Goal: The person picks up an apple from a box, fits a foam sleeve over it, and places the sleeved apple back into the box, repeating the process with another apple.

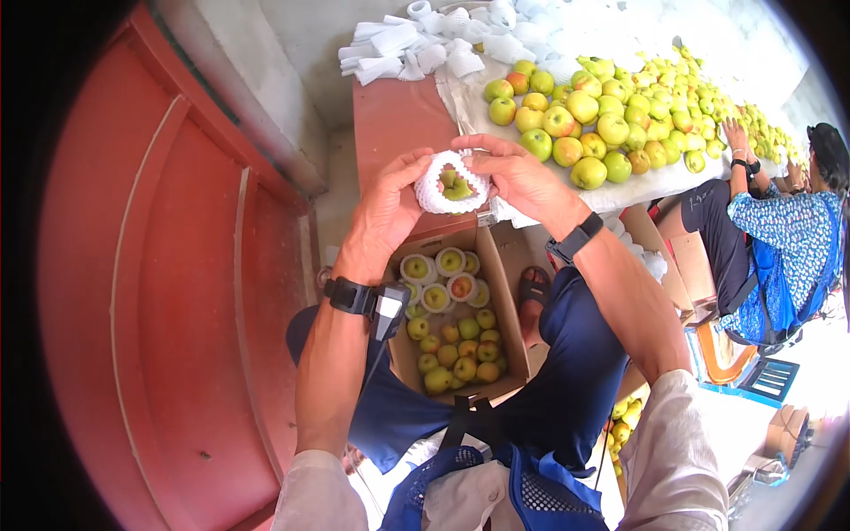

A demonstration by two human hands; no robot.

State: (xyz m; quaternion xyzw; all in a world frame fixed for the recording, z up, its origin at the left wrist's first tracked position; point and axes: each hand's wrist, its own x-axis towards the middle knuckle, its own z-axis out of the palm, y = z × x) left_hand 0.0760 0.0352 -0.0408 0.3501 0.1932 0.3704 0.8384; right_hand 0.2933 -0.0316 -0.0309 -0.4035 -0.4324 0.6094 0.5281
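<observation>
Between my hands, above the carton, is a green apple (458, 188) inside a white foam net sleeve (428, 192). My left hand (390, 202) is closed around the sleeve's left side. The fingers of my right hand (529, 181) are closed on its right edge, with the index finger stretched over the top. The sleeve gapes towards me and shows part of the apple. Below, between my knees, an open cardboard carton (511, 327) holds several apples in foam sleeves at its far end and several bare apples (467, 349) nearer me.
Loose apples (611, 128) cover a white-clothed table at the right. Foam sleeves (416, 42) are piled at its far left corner. A red door (133, 265) stands at the left. Another person (784, 226) sits at the right, reaching to the apples, near more cartons (677, 265).
</observation>
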